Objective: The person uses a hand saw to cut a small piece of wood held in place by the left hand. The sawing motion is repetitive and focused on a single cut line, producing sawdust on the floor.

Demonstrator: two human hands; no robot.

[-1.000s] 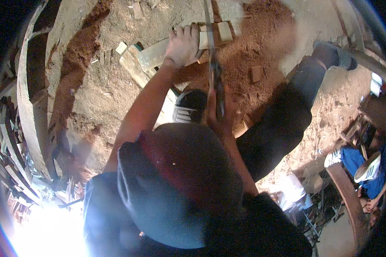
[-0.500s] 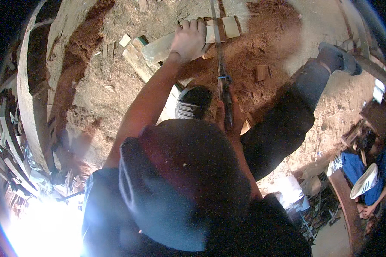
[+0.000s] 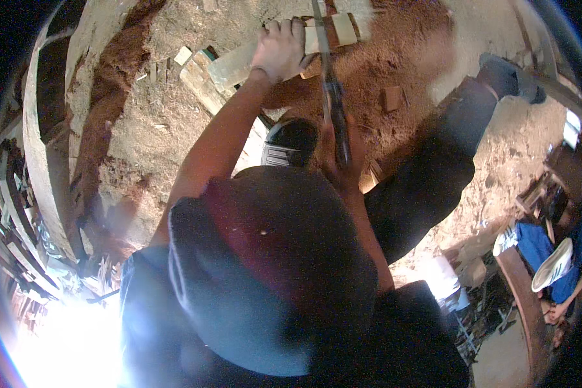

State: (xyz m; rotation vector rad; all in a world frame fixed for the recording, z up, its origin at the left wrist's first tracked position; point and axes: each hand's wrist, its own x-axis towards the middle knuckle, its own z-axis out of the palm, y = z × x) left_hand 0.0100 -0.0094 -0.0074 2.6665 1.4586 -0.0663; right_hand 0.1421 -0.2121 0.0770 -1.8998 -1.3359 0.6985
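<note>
Our left hand grips one plank; our right hand grips one saw. Our cap blocks the near view; sawdust all around.

Saw pulled back toward the body, right hand lower. Left hand and plank sit higher in view.

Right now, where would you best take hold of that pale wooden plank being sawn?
Grip the plank at its free left end, from above, as the left hand does: flat and long, it lies on the ground, and the saw crosses it further right.
</note>
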